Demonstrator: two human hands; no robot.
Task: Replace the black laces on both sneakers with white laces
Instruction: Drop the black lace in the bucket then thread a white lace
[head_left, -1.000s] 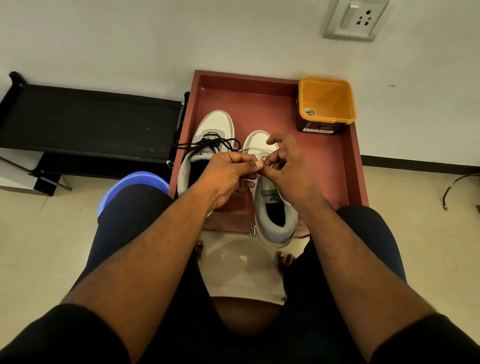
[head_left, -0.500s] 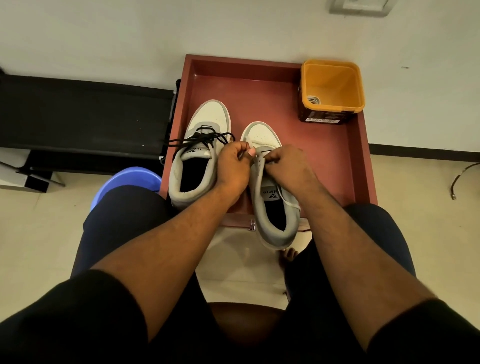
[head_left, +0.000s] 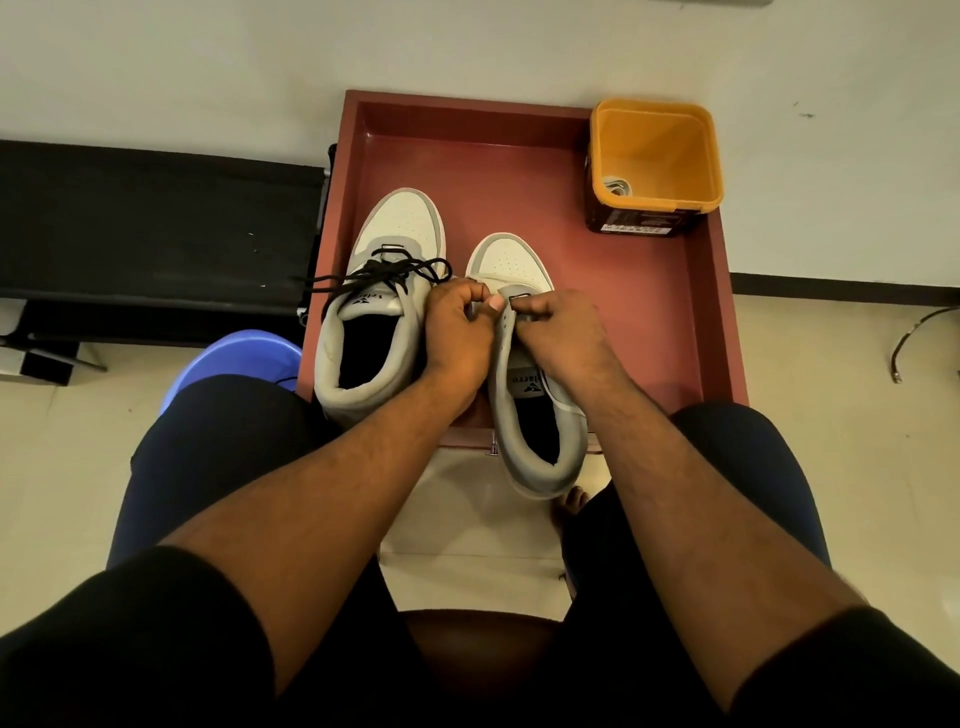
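Left sneaker (head_left: 382, 306) still wearing black laces (head_left: 379, 274); both hands (head_left: 511, 325) pinching at right sneaker (head_left: 524, 364) eyelets, its black lace apparently out, white lace unclear.

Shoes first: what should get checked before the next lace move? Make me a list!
1. Both hands on the right shoe: ok, left hand and right hand meet at its eyelets.
2. Lace end pinched firmly: cannot tell, fingers hide it.
3. Right shoe free of black lace: ok, none shows.
4. Left shoe redone: not ok, black lace still in it.
5. Spare white lace ready: cannot tell; something pale lies in the yellow tub.
6. Shoes steady on the red tray: ok.
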